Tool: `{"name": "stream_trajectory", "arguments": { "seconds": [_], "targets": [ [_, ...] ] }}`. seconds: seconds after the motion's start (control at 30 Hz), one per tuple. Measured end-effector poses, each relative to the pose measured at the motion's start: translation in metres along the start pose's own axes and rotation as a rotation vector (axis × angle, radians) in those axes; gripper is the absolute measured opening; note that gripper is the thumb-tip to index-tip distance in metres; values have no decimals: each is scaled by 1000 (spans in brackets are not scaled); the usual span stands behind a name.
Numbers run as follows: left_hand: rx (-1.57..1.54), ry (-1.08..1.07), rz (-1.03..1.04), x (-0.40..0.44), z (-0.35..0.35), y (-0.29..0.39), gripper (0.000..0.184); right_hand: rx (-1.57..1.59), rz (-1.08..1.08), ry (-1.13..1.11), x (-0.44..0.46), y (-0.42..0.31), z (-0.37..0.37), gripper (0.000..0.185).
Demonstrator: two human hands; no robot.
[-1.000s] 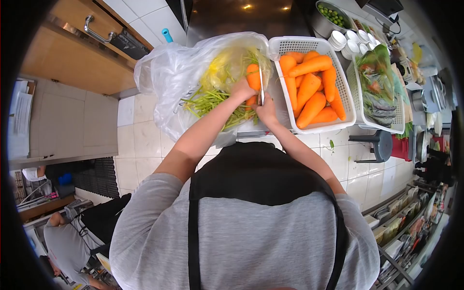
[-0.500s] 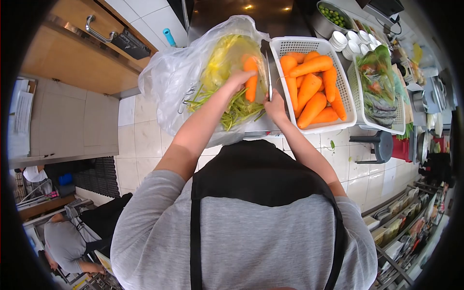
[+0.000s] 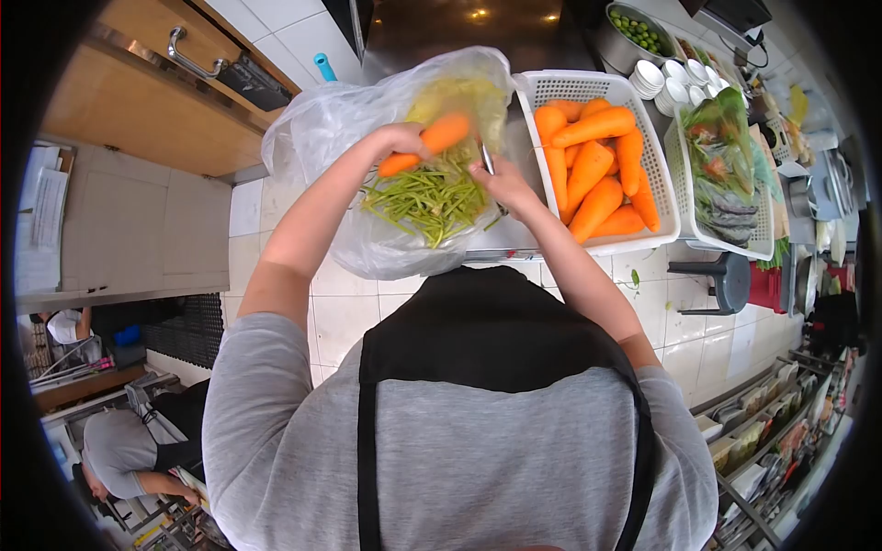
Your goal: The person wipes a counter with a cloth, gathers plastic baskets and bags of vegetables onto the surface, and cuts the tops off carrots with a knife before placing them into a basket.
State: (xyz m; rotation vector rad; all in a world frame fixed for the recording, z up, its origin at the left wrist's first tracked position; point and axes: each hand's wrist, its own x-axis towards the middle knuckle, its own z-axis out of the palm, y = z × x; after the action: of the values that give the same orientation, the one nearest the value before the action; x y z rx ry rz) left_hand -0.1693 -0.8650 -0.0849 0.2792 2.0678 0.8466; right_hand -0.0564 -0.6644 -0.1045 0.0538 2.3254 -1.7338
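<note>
My left hand (image 3: 401,142) is closed round a large orange carrot (image 3: 446,133), held slanted above an open clear plastic bag (image 3: 322,138). The carrot's upper end is slightly blurred. In my right hand (image 3: 507,186) is a knife (image 3: 486,160), its blade pointing up and away from me close to the carrot; part of the blade is blurred. Below the carrot, a heap of cut green stems (image 3: 430,209) lies on the bag, with yellowish plastic (image 3: 459,96) behind. Right of my right hand stands a white perforated basket (image 3: 668,197) filled with several carrots (image 3: 590,174).
Farther right, another white basket (image 3: 761,234) holds bagged vegetables. Stacked white cups (image 3: 648,78) and a metal pot of green fruits (image 3: 634,32) stand behind. A dark stool (image 3: 729,283) is on the tiled floor. At lower left a co-worker (image 3: 124,450) bends over.
My left hand has moved left and slightly toward me, tilting the carrot from near upright to slanted. The knife has shifted left with my right hand. The bag's far edge has sunk.
</note>
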Motion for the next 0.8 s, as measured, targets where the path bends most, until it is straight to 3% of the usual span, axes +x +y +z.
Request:
{"name": "stream_trajectory", "arguments": {
  "seconds": [0.03,0.1,0.13,0.23,0.4,0.53,0.6,0.8],
  "targets": [
    [0,2,-1,-3,-1,-5,53,0,-1,-2,0,5,-1,18],
    [493,328,-64,-9,-1,-15,61,-403,-215,156,2,14,-5,25],
    [529,461,-68,-20,7,-14,60,-402,-217,153,-1,16,-8,25],
    [560,579,-66,-37,21,-22,49,-648,-249,279,-9,13,-11,29],
    [543,590,-40,-45,25,-34,49,-809,-59,129,-20,-5,-9,26],
    [461,574,-27,-49,28,-35,47,-846,-130,108,-18,2,-5,24],
    [464,582,-9,-46,30,-39,47,-873,-15,1,-19,-10,-3,19],
    [421,603,-8,-46,40,-39,48,-829,-99,52,-3,8,6,22]
  ]
}}
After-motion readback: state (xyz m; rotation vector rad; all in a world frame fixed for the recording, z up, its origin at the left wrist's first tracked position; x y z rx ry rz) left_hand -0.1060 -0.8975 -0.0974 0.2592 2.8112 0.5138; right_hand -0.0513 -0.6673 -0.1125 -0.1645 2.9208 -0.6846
